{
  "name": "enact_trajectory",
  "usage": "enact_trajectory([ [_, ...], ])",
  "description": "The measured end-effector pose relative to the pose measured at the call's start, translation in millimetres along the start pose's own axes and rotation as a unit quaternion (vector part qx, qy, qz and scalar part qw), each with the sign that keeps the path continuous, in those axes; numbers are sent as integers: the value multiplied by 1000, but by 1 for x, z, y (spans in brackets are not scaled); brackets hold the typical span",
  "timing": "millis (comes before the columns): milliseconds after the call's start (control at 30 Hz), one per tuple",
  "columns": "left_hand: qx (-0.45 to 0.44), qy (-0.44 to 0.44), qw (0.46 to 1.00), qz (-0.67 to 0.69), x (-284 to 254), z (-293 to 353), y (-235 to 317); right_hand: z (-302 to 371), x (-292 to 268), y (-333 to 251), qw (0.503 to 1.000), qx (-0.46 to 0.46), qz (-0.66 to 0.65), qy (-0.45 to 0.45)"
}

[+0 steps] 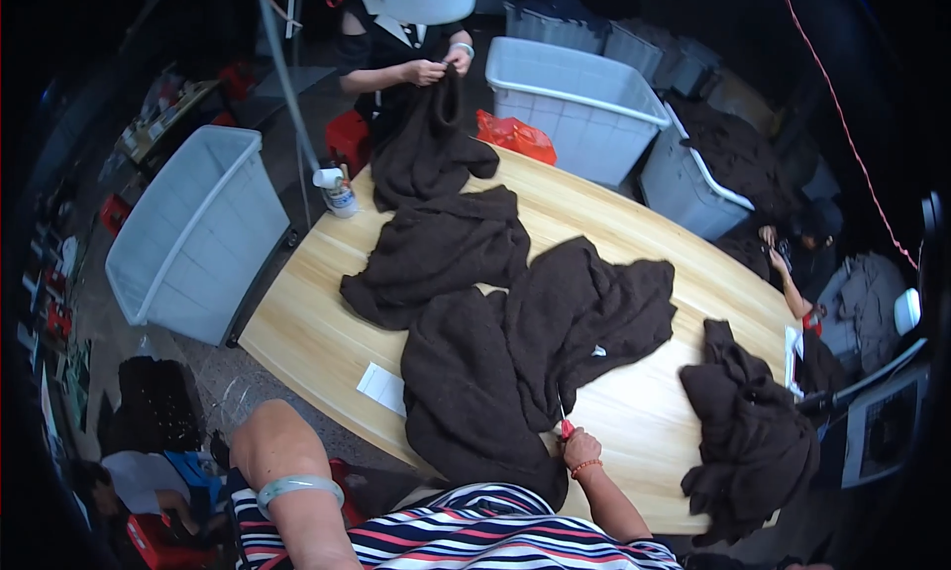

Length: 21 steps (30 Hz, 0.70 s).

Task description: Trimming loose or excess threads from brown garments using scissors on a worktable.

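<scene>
My right hand point(581, 451), with a beaded bracelet, is closed around a small red-handled tool point(566, 428) with a thin pale tip. That tip meets the lower edge of a dark brown fuzzy knit garment point(591, 308) spread across the table. My left hand point(280, 439), wearing a pale bangle, is raised close to me, left of the table edge; its fingers are hidden. Another heap of brown knit point(446, 253) lies farther back, and a separate crumpled one point(743, 421) sits at the right. A small white tag point(598, 351) shows on the nearest garment.
Across the wooden table point(307, 312), a person point(416, 75) holds up brown knit. A white card point(381, 387) and a cup of tools point(337, 194) lie along the left edge. Large grey bins point(198, 233) stand around, a red bag point(517, 136) behind. Another person's arm point(788, 278) reaches in right.
</scene>
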<state>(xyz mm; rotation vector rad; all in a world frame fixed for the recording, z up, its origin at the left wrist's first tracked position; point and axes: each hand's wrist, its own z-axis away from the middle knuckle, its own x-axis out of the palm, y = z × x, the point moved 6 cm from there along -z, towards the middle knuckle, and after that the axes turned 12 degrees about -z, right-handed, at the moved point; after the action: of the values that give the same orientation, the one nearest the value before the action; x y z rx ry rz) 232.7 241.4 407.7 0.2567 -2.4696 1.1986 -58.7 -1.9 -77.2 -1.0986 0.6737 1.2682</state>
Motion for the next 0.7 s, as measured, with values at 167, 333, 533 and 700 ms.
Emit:
enact_trajectory([
  [167,52,-36,998,31,30,-11,9,0,0,10,1000,-6,-22,-13],
  [333,77,-74,994,13,67,-34,27,17,6,14,997,-70,-25,27],
  [533,172,-238,940,-177,119,-66,95,28,31,40,901,-98,-405,-116],
  [700,275,-288,903,-165,152,-75,117,37,5,14,986,-16,-151,65],
])
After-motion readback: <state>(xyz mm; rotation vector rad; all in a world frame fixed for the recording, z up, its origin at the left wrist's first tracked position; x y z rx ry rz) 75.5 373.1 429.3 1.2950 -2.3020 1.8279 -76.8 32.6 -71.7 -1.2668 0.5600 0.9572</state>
